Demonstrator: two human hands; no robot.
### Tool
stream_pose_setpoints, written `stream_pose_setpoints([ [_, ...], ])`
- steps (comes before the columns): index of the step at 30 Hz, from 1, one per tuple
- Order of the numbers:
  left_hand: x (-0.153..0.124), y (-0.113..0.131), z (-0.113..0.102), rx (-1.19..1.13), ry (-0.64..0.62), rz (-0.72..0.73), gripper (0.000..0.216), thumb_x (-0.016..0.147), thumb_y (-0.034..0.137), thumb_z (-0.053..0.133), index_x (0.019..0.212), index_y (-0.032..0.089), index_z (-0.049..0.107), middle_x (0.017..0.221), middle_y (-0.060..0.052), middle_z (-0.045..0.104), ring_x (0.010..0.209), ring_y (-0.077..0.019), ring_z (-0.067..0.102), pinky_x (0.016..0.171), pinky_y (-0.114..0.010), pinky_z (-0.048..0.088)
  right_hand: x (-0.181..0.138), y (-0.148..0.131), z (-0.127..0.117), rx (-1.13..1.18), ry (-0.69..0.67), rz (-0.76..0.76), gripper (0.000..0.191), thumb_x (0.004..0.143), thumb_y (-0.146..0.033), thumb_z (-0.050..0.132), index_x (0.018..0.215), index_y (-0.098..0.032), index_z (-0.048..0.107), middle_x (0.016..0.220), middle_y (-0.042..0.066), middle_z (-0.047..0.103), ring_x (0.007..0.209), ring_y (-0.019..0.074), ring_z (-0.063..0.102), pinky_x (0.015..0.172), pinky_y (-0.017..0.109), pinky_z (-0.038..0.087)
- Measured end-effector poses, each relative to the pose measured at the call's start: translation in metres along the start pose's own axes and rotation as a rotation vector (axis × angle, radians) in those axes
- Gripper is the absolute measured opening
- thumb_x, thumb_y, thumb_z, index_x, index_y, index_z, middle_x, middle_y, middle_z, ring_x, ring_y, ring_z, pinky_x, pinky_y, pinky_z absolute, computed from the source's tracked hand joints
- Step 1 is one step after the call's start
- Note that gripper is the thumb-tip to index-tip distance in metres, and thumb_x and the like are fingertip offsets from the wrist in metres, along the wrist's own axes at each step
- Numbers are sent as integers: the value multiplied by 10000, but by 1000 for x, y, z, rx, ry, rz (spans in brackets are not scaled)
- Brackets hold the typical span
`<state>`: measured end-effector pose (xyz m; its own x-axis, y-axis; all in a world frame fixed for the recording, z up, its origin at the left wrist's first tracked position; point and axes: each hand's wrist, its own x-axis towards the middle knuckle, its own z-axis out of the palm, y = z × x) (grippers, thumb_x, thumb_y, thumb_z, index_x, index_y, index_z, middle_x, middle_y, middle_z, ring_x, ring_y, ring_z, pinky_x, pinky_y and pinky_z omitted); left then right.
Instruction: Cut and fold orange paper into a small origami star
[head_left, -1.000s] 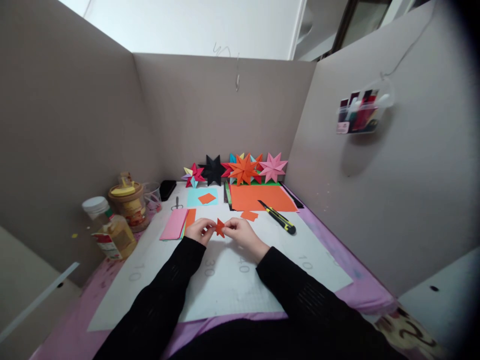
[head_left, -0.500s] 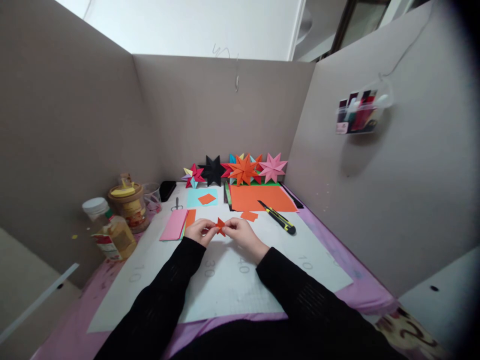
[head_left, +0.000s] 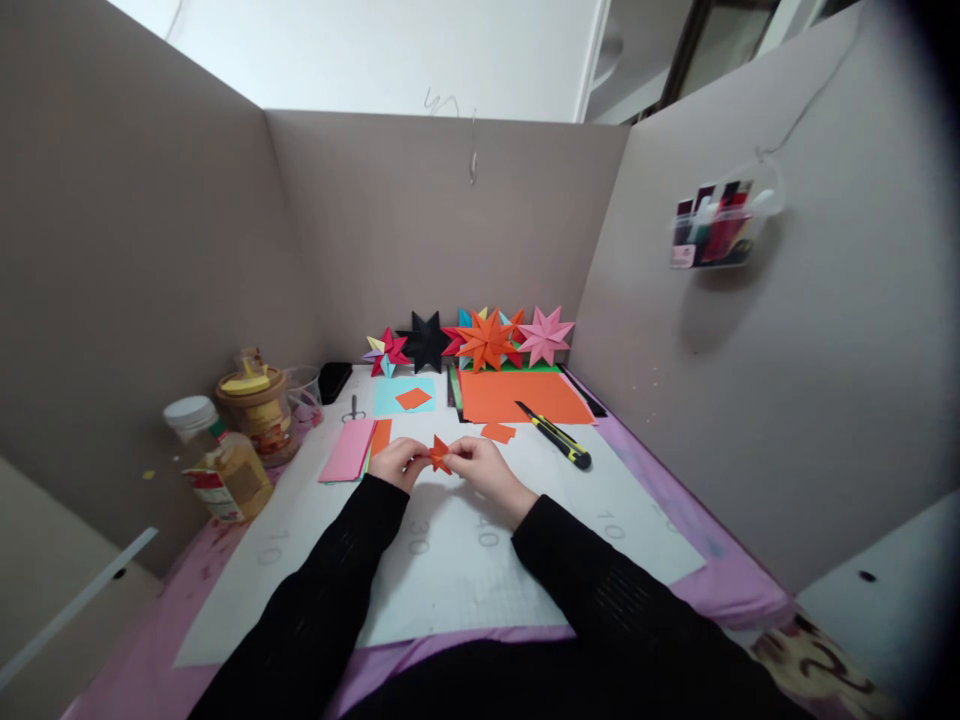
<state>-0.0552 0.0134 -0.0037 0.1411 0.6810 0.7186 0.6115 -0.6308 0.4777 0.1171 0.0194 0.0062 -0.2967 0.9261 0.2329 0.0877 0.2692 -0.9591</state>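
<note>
A small orange folded paper piece (head_left: 439, 454) with pointed tips is held above the white mat (head_left: 457, 590). My left hand (head_left: 400, 463) pinches its left side between thumb and finger. On the opposite side, my right hand (head_left: 480, 466) pinches it the same way. Just beyond my right hand lie small orange paper pieces (head_left: 498, 432). Another orange piece (head_left: 413, 399) rests on a light blue sheet (head_left: 384, 394). Beside my left hand is a stack of pink paper (head_left: 349, 450), with other colours under it.
A yellow and black utility knife (head_left: 559, 438) lies partly over orange sheets (head_left: 517, 395). Small scissors (head_left: 354, 410) sit behind the pink stack. Folded paper stars (head_left: 489, 340) line the back wall. At left stand a glue bottle (head_left: 232, 470), a jar (head_left: 262, 415) and a clear cup (head_left: 304, 390).
The orange folded piece has turned slightly between my fingers, and my right fingertips reach a little further over it. Everything else stays in place.
</note>
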Motion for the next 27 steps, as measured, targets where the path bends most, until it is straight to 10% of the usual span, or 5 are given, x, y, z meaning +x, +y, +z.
stream_pose_setpoints([
  [27,0,10,4,-180,26,-405,179,640,306,639,730,183,545,629,6,602,570,-124,580,495,-216,470,-5,-5,4,4,-53,-86,178,750,-314,531,774,-149,594,716,15,590,657,127,523,613,237,401],
])
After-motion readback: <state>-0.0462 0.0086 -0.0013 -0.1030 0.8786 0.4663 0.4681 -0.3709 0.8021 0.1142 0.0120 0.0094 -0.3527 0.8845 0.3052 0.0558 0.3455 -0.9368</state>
